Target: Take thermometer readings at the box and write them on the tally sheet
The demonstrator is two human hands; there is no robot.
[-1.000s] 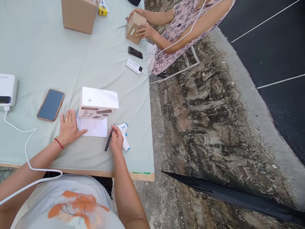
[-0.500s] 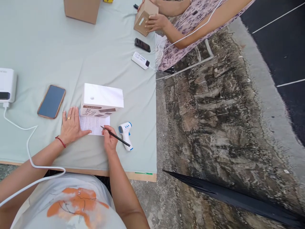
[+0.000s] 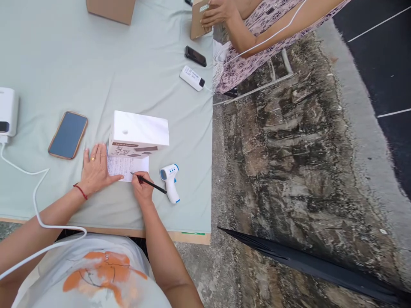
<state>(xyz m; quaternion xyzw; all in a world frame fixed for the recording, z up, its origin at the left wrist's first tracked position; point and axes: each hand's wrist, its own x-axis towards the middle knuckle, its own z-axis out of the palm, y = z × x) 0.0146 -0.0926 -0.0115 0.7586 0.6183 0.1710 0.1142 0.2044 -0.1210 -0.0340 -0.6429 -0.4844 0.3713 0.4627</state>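
A sheet of paper (image 3: 123, 167) with rows of small marks lies on the cloth-covered table, its far part hidden behind a white printed box (image 3: 141, 128). My left hand (image 3: 94, 171) rests flat at the paper's left side, fingers stretched forward and thumb along the near edge. Between the fingers of my right hand (image 3: 143, 188) is a black pen (image 3: 154, 185), its tip at the paper. Just right of that hand lies a white and blue infrared thermometer (image 3: 170, 182). A smartphone (image 3: 68, 134) in a brown case lies left of the box.
A white power bank (image 3: 9, 111) with a white cable (image 3: 37, 201) sits at the far left; the cable crosses my left arm. A cardboard box (image 3: 111, 9), a black device (image 3: 195, 55) and a white device (image 3: 192, 78) are farther back. Another person's hand (image 3: 218, 15) holds a carton (image 3: 199, 25).
My right hand has shifted left with the pen, its tip now farther over the paper. My left hand stays in place. The other person's carton has moved up and right in view.
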